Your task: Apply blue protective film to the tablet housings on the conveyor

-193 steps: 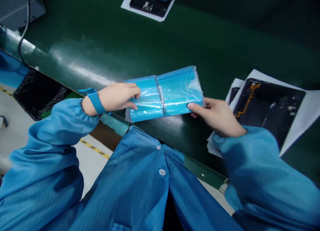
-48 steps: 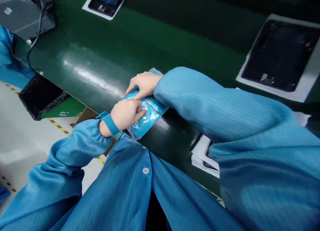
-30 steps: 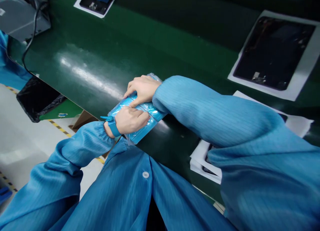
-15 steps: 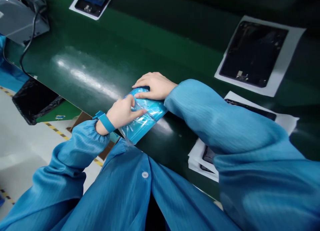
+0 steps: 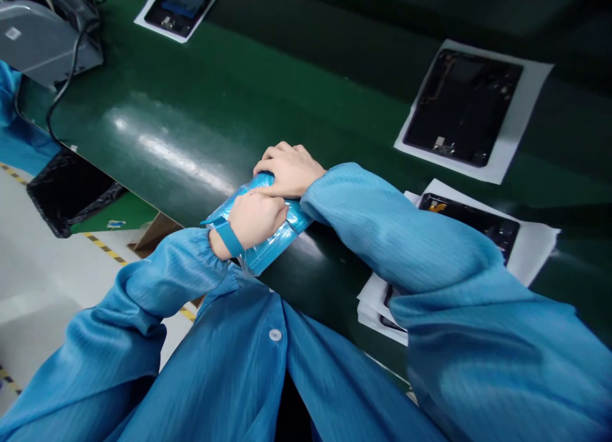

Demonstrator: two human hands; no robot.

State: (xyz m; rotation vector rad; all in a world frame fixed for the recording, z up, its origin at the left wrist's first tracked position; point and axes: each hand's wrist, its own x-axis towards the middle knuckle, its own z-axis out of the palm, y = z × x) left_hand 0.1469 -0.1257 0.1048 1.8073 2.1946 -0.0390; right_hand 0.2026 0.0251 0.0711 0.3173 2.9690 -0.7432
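Note:
A flat, shiny blue panel with clear, wrinkled plastic film (image 5: 273, 249) lies at the near edge of the green table, in front of my body. My left hand (image 5: 255, 217), with a blue band at the wrist, rests on it with curled fingers; what they pinch, if anything, is hidden beneath the hand. Just beyond it, my right hand (image 5: 291, 170) lies over the far part of the panel. Its fingers bend down over the far edge and its thumb reaches toward my left hand, so it grips the panel.
Dark tablet-like device (image 5: 466, 107) on white sheet lies at right. Below it, more such devices (image 5: 471, 224) on stacked white sheets are partly under my right sleeve. Another device (image 5: 182, 7) lies at the back. A grey machine (image 5: 45, 40) with a black cable stands left, above a black bag (image 5: 67, 190).
My left hand has moved slightly right, closer to my right hand, and its outstretched thumb has curled in. My right hand stays on the panel. The view has shifted a little.

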